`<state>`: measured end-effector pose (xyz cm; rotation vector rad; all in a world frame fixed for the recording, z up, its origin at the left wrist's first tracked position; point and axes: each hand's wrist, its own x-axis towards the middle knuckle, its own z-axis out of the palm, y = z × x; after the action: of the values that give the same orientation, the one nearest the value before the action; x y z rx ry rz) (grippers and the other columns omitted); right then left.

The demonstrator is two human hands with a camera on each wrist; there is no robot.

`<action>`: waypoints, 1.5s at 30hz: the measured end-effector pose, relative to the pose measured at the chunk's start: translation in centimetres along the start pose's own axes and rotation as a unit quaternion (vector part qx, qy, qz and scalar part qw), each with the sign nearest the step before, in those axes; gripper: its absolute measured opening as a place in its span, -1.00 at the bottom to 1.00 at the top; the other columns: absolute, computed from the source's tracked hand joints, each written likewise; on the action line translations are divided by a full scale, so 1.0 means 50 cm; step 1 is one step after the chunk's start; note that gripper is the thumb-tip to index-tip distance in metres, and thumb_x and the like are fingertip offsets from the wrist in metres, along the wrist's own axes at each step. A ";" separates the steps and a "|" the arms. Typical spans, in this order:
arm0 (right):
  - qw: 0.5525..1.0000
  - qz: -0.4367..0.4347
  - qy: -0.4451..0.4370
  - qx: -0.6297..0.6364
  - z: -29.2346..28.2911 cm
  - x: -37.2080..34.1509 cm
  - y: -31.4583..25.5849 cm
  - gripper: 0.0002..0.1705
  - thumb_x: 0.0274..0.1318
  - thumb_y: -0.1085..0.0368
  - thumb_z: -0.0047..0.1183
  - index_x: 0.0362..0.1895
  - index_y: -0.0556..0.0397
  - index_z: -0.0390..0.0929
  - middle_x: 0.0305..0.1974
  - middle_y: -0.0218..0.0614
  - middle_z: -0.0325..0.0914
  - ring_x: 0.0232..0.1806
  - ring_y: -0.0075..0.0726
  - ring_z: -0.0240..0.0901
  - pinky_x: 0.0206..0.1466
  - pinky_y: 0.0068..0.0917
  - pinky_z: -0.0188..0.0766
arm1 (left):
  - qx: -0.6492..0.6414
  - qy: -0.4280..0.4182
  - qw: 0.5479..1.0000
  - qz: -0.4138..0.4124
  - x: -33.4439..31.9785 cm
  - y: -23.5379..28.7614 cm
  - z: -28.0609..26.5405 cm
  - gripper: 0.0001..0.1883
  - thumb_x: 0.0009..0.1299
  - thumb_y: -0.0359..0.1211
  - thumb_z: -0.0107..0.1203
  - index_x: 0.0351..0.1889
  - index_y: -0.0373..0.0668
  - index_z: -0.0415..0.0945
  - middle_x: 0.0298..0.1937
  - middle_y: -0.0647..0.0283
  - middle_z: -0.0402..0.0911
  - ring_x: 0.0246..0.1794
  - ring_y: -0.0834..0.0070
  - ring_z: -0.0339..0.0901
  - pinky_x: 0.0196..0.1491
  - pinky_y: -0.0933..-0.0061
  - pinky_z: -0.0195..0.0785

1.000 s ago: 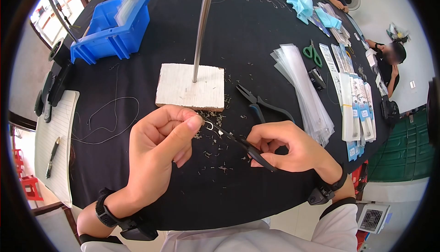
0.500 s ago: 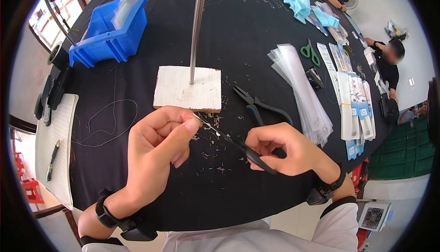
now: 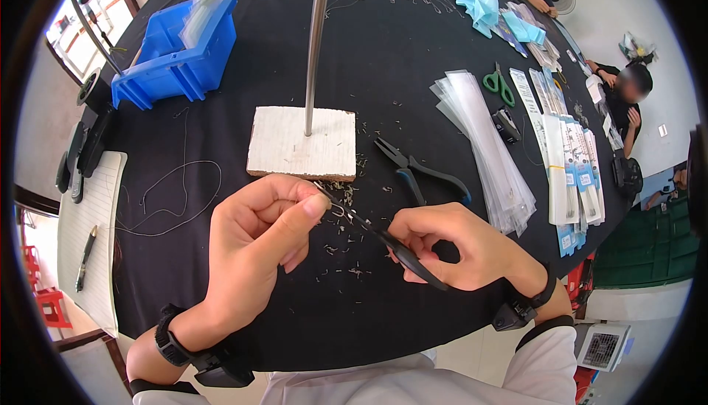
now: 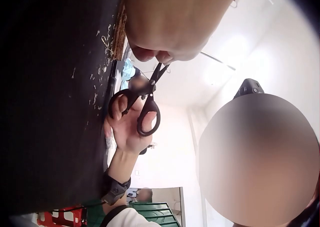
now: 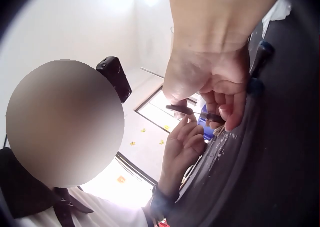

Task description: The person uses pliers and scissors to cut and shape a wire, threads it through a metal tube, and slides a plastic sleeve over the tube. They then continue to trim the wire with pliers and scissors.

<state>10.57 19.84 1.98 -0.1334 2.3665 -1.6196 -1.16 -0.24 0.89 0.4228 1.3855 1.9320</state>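
Note:
My left hand [image 3: 254,250] pinches a small metal fishing hook [image 3: 338,211] between thumb and index finger; its bend sticks out to the right of the fingertips. My right hand [image 3: 472,246] holds black-handled scissors [image 3: 414,260], with thumb and fingers in the handle loops, as the left wrist view shows. There the handle loops [image 4: 156,123] stand apart. The blades point at the left fingertips, and their tips overlap the hook in the head view. Below both hands, small clippings [image 3: 354,272] lie scattered on the black cloth.
A white block [image 3: 280,143] with an upright metal rod [image 3: 316,58] stands ahead. Pliers [image 3: 424,169], clear plastic sleeves [image 3: 490,162], green scissors [image 3: 499,86] and packets [image 3: 571,176] lie to the right. A blue bin [image 3: 184,66], notebook [image 3: 96,206] and pen [image 3: 85,257] are left.
The right hand and scissors have shifted slightly left and down, with the blades nearer the left fingertips. The left hand keeps its pinch on the hook and has turned a little.

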 end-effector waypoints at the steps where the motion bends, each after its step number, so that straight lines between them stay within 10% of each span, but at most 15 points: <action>1: 1.000 -0.001 0.001 -0.003 0.000 0.000 0.000 -0.83 -0.14 0.56 -0.01 -0.34 0.23 0.41 -0.53 -0.33 0.42 -0.61 -0.57 0.32 -0.48 -0.65 0.31 | 0.000 0.002 1.000 -0.001 0.000 0.000 0.000 -0.86 0.35 -0.43 0.06 -0.28 -0.36 0.46 -0.65 0.43 0.38 -0.72 0.81 0.14 -0.64 0.72 0.02; 24: 1.000 0.001 0.016 -0.022 0.002 0.001 0.007 -0.93 -0.06 0.54 0.00 -0.43 0.23 0.38 -0.53 -0.35 0.46 -0.48 -0.54 0.52 -0.44 -0.68 0.41 | -0.024 0.018 0.999 -0.030 0.001 0.001 0.001 -0.87 0.34 -0.44 0.05 -0.28 -0.37 0.46 -0.63 0.45 0.38 -0.72 0.83 0.13 -0.65 0.72 0.02; 27: 0.995 -0.027 0.088 0.026 0.019 0.001 0.025 -0.82 -0.02 0.39 0.13 -0.47 0.11 0.37 -0.68 -0.40 0.30 -0.70 -0.65 0.14 -0.63 -0.62 0.03 | -0.016 0.011 0.999 -0.027 0.001 0.003 -0.002 -0.87 0.34 -0.44 0.05 -0.28 -0.37 0.46 -0.62 0.44 0.39 -0.72 0.82 0.13 -0.65 0.72 0.03; 33: 0.956 -0.016 0.225 -0.186 0.034 -0.003 -0.006 -0.79 -0.07 0.34 0.20 -0.33 0.13 0.47 -0.54 -0.36 0.43 -0.66 -0.53 0.31 -0.62 -0.60 0.20 | 0.017 0.004 1.000 -0.017 -0.001 0.003 0.005 -0.89 0.33 -0.46 0.04 -0.31 -0.36 0.46 -0.61 0.42 0.40 -0.71 0.82 0.15 -0.64 0.73 0.03; 37: 0.889 -0.114 0.319 -0.308 0.049 0.007 -0.004 -0.63 -0.23 0.36 0.32 -0.23 0.09 0.54 -0.25 -0.31 0.52 -0.63 -0.52 0.37 -0.63 -0.67 0.29 | 0.041 0.001 0.999 -0.019 -0.006 0.000 0.010 -0.89 0.32 -0.46 0.05 -0.33 -0.35 0.45 -0.61 0.41 0.41 -0.72 0.81 0.16 -0.65 0.73 0.04; 45: 0.867 -0.313 0.304 -0.240 0.076 0.020 -0.012 -0.67 -0.22 0.39 0.32 -0.28 0.13 0.51 -0.36 -0.25 0.53 -0.51 -0.33 0.46 -0.54 -0.58 0.37 | -0.003 -0.068 0.990 -0.120 -0.022 -0.007 0.027 -0.91 0.33 -0.48 0.03 -0.35 -0.35 0.46 -0.63 0.38 0.40 -0.72 0.78 0.16 -0.66 0.69 0.03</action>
<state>10.61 15.96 1.07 -0.6323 3.4707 -1.3770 0.58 -0.04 1.21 0.3607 1.2809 1.6807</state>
